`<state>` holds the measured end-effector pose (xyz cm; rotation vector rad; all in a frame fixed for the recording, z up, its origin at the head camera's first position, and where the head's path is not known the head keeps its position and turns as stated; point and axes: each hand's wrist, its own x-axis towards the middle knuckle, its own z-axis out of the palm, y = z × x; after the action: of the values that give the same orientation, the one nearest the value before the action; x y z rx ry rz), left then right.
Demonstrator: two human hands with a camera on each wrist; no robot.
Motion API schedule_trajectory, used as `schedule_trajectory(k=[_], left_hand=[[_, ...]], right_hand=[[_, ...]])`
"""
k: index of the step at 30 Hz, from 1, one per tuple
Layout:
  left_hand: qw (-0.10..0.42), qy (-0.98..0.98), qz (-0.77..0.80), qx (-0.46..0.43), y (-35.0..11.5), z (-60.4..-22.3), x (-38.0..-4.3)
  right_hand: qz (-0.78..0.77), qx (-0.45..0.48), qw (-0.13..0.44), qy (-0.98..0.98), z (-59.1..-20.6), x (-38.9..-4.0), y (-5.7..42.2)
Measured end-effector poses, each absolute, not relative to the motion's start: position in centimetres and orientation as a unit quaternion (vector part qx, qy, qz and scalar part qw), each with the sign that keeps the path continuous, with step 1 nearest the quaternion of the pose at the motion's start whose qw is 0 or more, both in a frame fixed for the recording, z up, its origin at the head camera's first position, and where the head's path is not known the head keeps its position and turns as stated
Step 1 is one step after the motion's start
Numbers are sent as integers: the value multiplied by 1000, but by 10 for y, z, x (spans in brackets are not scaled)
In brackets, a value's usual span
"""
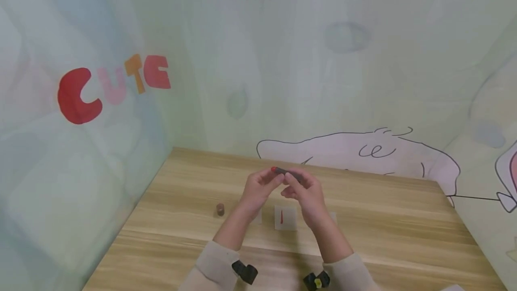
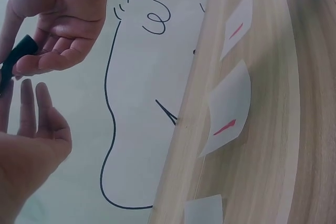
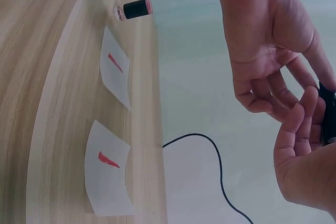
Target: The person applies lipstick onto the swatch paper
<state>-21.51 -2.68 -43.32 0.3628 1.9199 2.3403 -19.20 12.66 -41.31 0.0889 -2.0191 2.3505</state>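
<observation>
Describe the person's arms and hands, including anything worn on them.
The left hand and right hand wear no gloves. The left sleeve and right sleeve are pale beige, ending short of the hands. The left box and right box at their inner sides are black, the right with a yellow spot.

Pale beige sleeves [image 1: 214,265], black wrist cameras [image 1: 245,272]
We wear plain fabric; a small, blocky camera sits near each cuff [image 1: 224,252], the right one bearing a yellow patch [image 1: 318,283].
</observation>
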Motion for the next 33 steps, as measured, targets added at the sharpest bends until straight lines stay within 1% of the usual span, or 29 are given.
schedule_trajectory(k=[9,18,24,33], left_hand=[[18,607,787,109,-30,-435,-215],[6,604,791,98,-31,-434,-214],[-3,605,789,107,-31,-432,-214],[-6,615,784,82,-30,-431,-213]], right_hand=[[748,52,15,-661,-419,-190,130],[750,32,11,-660,-422,-190,129],[750,44,21,-659,-422,-190,128],[747,51,40,-661,-422,-190,130]])
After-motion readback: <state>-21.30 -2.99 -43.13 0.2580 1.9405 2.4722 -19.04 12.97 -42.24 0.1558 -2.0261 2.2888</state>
